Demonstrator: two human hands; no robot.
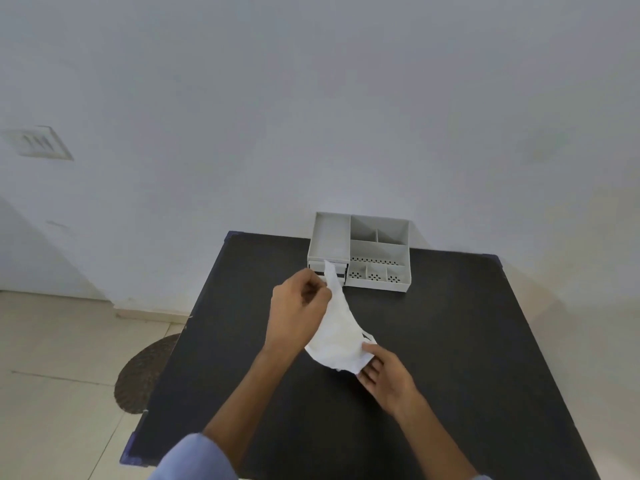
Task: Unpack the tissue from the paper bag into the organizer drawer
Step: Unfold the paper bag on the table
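Note:
My left hand (298, 310) pinches the top of a narrow white tissue (335, 292) and holds it up above the black table (450, 341). The tissue runs down into a crumpled white paper bag (337, 346) with a handle cutout; where one ends and the other begins is hard to tell. My right hand (384, 375) grips the bag's lower right corner. The grey organizer (379, 251) stands at the table's far edge. Its small drawer (340, 270) is at the front left, just behind the tissue's tip and partly hidden by it.
The organizer has several open compartments on top and a row of small perforated bins in front. It stands against a white wall. A round woven mat (145, 372) lies on the tiled floor to the table's left.

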